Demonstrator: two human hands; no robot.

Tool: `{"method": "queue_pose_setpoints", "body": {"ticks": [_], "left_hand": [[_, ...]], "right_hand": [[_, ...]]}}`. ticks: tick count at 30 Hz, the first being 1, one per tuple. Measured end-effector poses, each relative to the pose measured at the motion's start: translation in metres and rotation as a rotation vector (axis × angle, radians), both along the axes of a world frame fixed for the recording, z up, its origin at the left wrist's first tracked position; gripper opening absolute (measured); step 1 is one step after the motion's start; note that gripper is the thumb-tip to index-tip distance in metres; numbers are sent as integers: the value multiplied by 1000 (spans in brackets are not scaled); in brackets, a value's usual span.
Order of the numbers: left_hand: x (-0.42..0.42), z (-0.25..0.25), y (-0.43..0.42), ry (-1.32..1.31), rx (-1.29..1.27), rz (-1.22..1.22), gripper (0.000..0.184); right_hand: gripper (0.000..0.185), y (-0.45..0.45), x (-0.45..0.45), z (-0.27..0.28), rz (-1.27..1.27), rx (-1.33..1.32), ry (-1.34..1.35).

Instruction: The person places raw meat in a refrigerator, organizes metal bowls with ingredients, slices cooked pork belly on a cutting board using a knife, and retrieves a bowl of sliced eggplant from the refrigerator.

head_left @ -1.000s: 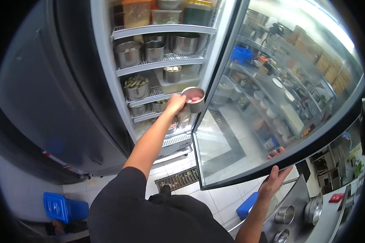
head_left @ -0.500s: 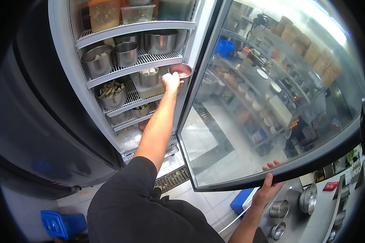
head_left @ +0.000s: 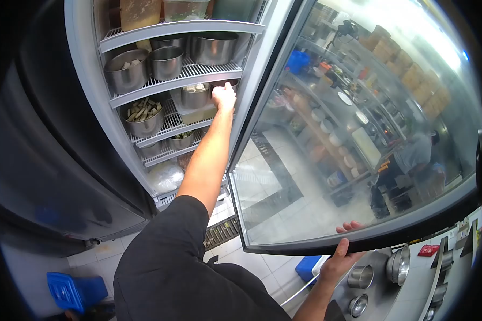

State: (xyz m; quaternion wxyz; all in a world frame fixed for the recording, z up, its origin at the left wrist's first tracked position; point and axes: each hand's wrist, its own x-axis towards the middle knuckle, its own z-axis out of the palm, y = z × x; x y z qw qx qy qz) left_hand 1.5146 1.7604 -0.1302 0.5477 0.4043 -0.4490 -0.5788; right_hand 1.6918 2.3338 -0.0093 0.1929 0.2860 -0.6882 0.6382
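My left hand (head_left: 224,97) reaches into the refrigerator at the right end of a middle shelf. Its fingers are closed on the rim of a steel pot (head_left: 233,84), mostly hidden behind the hand and the shelf above. Just left of it a steel pot of pale chunks (head_left: 195,96) sits on a lidded plastic container (head_left: 194,115). My right hand (head_left: 341,257) is wrapped around the edge of the glass door (head_left: 305,247), thumb on the near side and fingertips showing beyond. The door is swung open.
Other shelves hold steel pots (head_left: 166,63), a pot of cut green pieces (head_left: 145,116) and a plastic bag (head_left: 166,176). A blue bin (head_left: 76,291) stands on the floor at left. Steel bowls (head_left: 398,265) are at lower right. Another person (head_left: 415,155) shows in the door glass.
My left hand has moved the steel pot from the shelf's front edge inward onto the shelf, so its reddish contents no longer show. My right hand stays on the door, which has shifted slightly left.
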Motion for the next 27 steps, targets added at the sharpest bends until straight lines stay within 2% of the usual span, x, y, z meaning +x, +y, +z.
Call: {"method": "queue_pose_setpoints", "body": {"ticks": [4,6,7,8,9,10,12,13,14,15,17,19,21,23,25,27], "left_hand": [[35,-21,41,22,-77,-246,22],[54,-72,67,-186,-333,-253,26],[76,-89,86,-336,-374,-363,26],[113,-74,136,-223,-295,-447,22],[128,-102,146,-323,-237,-694,18],[139,-130,167,-222,-139,-760,26],[185,-133,211,-172,121,-970,23],[202,-133,226,-320,176,-1004,23],[225,-121,235,-324,194,-1114,26],[245,-97,250,-255,223,-1107,31],[279,-62,260,-97,187,-1159,39],[318,-15,266,62,-3,-1115,41],[364,28,270,158,-33,-1005,44],[394,22,250,271,-11,-792,42],[426,45,248,265,-173,-631,47],[444,47,243,375,-184,-150,54]], "right_hand": [[61,-2,10,1,34,12,-24],[63,-3,17,-1,91,-2,-27],[65,-3,21,-1,113,-12,-27],[70,-1,26,-2,173,-30,-52],[71,2,31,-3,203,28,-17],[72,5,35,-5,232,84,19],[79,13,48,-9,326,168,-16],[84,16,52,-17,363,211,-28],[88,18,57,-20,397,311,-5],[100,16,53,-33,471,313,82],[111,9,65,-21,474,473,368],[109,-13,70,10,710,494,416],[101,-38,75,20,948,378,345],[91,-62,68,20,1116,384,458],[79,-75,69,17,1185,491,543],[71,-85,67,-9,1250,527,551]]}}
